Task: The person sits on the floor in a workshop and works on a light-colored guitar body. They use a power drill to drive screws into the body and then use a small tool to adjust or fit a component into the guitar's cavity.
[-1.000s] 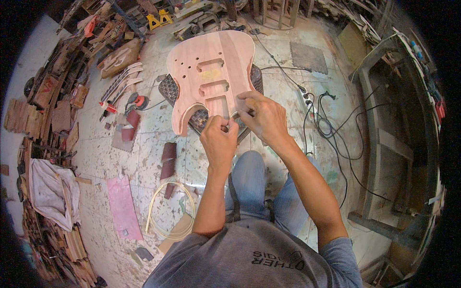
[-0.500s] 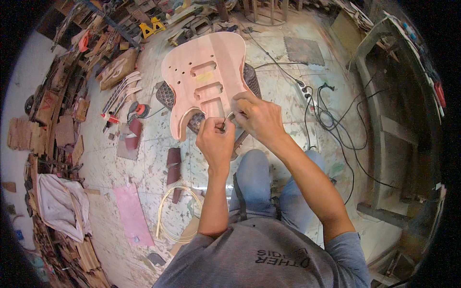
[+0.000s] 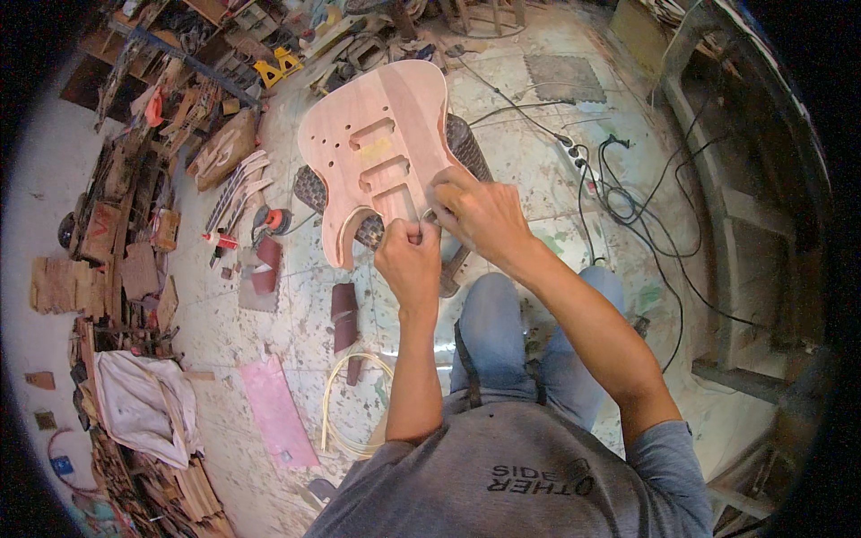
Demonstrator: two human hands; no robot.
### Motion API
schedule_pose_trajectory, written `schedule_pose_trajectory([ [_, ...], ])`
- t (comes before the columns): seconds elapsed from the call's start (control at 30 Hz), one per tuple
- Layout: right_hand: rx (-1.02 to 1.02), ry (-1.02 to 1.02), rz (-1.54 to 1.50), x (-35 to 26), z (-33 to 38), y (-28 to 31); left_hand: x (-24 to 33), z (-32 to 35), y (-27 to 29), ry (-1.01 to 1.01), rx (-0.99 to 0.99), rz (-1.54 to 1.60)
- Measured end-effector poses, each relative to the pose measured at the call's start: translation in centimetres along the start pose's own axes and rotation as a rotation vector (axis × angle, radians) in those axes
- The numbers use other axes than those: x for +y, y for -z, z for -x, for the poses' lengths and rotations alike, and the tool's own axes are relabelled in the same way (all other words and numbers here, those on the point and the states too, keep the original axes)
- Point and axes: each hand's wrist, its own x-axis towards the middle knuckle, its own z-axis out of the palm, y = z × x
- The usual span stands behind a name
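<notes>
Though the guitar body [image 3: 408, 134], upper centre of the frame, had cavities [image 3: 373, 135] cut, its wood looked bare; left hand [image 3: 406, 262] and right hand [image 3: 484, 218] bunched narrowly at its lower edge, holding I couldn't tell what.

Left forearm [image 3: 415, 368] rises nearly straight; left hand [image 3: 406, 264] with its back up, fingers [image 3: 395, 235] curled in toward the thumb [image 3: 431, 237], contact between them unclear. Right forearm [image 3: 574, 305] slants inward from the bent elbow [image 3: 641, 394]; right hand [image 3: 486, 215] farther forward, just beside the left, back showing, fingers bent and slightly blurred, grip unclear. Both knees [image 3: 489, 305] bent
</notes>
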Motion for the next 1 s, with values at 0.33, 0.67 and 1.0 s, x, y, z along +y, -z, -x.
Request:
schedule_pose_trajectory([
  [0.33, 0.007, 0.001, -0.041, -0.2, 0.2, -0.1, -1.0, -0.2, -0.3, -0.037, 0.004, -0.002],
  [0.67, 0.049, -0.008, -0.029, -0.1, 0.4, -0.5, -1.5, 0.1, -0.3, -0.003, -0.019, 0.008],
  [1.0, 0.018, -0.123, -0.415, 0.1, 2.1, 2.9, 0.3, 1.9, 4.0, 0.114, -0.196, 0.420],
])
